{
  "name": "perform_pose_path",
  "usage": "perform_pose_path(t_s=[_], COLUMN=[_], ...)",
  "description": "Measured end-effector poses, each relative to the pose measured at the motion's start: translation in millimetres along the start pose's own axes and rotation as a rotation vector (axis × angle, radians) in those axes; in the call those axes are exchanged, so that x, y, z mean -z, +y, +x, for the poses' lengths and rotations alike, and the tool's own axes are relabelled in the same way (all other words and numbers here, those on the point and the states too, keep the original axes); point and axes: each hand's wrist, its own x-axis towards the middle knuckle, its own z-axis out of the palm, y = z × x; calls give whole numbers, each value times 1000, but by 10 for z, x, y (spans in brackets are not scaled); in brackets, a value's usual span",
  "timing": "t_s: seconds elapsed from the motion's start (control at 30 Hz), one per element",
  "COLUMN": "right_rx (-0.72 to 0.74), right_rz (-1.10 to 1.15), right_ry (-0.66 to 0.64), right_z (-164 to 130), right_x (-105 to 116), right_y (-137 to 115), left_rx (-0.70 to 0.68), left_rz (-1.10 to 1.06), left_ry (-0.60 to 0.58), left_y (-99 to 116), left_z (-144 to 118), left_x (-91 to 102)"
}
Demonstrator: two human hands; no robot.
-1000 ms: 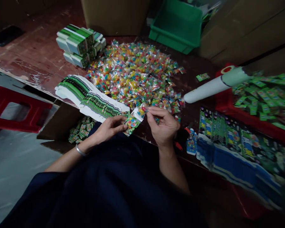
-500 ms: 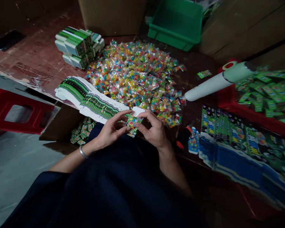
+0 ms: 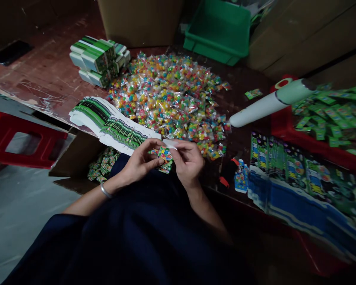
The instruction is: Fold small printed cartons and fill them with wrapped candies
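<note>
Both hands meet just over the near edge of the dark reddish-brown worktop [image 3: 47, 75], sharing one small green printed cardboard box [image 3: 165, 157]. The left hand [image 3: 139, 162] has its grip pinched on the box's left side, thumb on top and fingers curled beneath; a thin silver bangle [image 3: 106, 191] circles that wrist. The right hand [image 3: 187, 158] has its grip pressed together on the box's right end, where a white flap stands out just above the fingertips. Directly beyond the grip lies a wide heap of clear cellophane packets of coloured sweets [image 3: 172, 99], its nearest packets just beside the right hand. Left of the grip, a fanned row of flat green-and-white unfolded cartons [image 3: 106, 122] curves off, its end almost touching the left fingers. Below and left of the grip, an open brown cardboard carton [image 3: 74, 158] holds small green boxes. Farther left and beyond, folded green-and-white boxes [image 3: 96, 59] are stacked. Right of the grip lie overlapping blue-and-green printed sheets [image 3: 299, 178], and beyond them a white plastic tube [image 3: 267, 106] leans on a red tray [image 3: 281, 130].
</note>
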Motion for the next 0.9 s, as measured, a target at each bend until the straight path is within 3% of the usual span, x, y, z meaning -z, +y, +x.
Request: perform_pose_path(t_s=[0.07, 0.17, 0.3, 0.43, 0.6, 0.7, 0.83, 0.9], right_rx=[-27, -73, -282, -373, -420, -378, -189, -119], right_rz=[108, 160, 173, 194, 172, 143, 30, -17], right_ry=[3, -107, -179, -208, -213, -206, -177, -230], right_z=[19, 81, 190, 278, 321, 292, 198, 142], right_x=[-26, -24, 30, 90, 114, 87, 63, 88], right_y=[-4, -45, -98, -66, 11, -13, -120, -135], left_rx=[-6, -41, -171, -181, -168, -154, -123, -96], left_rz=[-13, 38, 257, 385, 382, 381, 384, 404], left_ry=[36, 62, 99, 28, -46, -65, -49, -58], left_y=[4, -15, -72, -77, -9, -1, 9, 88], left_z=[-2, -14, -31, -35, -43, -48, -40, -55], left_x=[-5, 3, 51, 90, 96, 87, 91, 161])
